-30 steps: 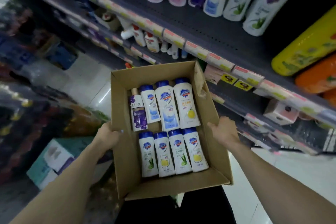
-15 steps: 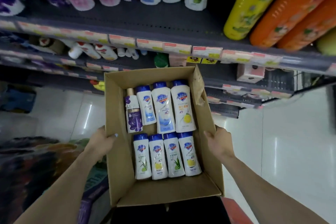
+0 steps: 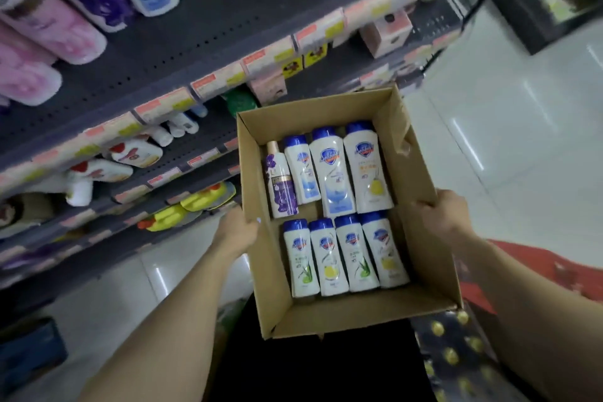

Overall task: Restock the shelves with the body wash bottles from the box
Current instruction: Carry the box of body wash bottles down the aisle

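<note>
Eight bottles (image 3: pixel 329 209) lie in two rows inside the box (image 3: pixel 414 173), right of centre; shelves (image 3: pixel 182 52) fill the upper left.

The open box (image 3: pixel 261 192) gives clear access from above to eight bottles (image 3: pixel 332 173) packed side by side, while the shelf (image 3: pixel 182 42) at 11 o'clock has bare deck before its standing bottles (image 3: pixel 58 23).

Glossy white tiled floor (image 3: pixel 522 114) reflects ceiling lights; dark perforated shelving (image 3: pixel 202 26) left.

White tiled floor (image 3: pixel 522 153); dark display case (image 3: pixel 554 0) far right.
</note>
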`<state>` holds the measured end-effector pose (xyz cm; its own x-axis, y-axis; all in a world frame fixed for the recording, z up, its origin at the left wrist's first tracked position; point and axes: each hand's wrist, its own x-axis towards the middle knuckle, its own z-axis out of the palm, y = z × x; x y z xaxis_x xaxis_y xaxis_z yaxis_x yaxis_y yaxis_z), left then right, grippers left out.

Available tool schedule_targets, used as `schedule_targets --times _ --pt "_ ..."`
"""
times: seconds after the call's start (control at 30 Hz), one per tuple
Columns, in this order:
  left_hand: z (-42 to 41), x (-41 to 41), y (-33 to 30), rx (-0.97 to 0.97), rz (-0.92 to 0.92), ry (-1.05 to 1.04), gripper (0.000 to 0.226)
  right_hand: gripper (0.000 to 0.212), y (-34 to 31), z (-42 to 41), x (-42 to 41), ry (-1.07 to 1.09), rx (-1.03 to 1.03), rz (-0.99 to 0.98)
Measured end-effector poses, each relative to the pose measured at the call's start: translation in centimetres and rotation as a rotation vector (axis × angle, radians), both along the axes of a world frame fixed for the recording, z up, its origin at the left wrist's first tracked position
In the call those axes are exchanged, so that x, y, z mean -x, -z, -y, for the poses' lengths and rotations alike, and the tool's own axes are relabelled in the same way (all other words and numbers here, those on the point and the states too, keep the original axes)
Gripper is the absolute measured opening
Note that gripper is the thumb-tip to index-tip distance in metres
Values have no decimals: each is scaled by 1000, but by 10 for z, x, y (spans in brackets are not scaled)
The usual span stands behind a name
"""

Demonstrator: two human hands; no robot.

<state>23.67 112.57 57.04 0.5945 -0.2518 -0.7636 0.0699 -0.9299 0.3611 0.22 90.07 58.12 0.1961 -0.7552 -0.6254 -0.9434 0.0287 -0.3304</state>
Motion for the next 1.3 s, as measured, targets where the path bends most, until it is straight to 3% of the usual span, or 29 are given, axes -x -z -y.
schedule_targets --times 0.2,0.37,0.7,0.97,1.3 --pt "17 -4 12 -31 23 121 29 6 10 -20 21 142 -26 45" --pt "46 -5 27 -26 36 309 30 20 24 -39 49 326 -28 51" --pt "104 -4 75 54 -17 755 35 26 75 -127 69 847 -3 -4" --pt "108 -19 186 35 -86 1030 36 30 184 -214 44 1160 -17 59" --pt "69 -42 379 -81 -130 1132 40 33 396 -296 -2 1357 -162 86"
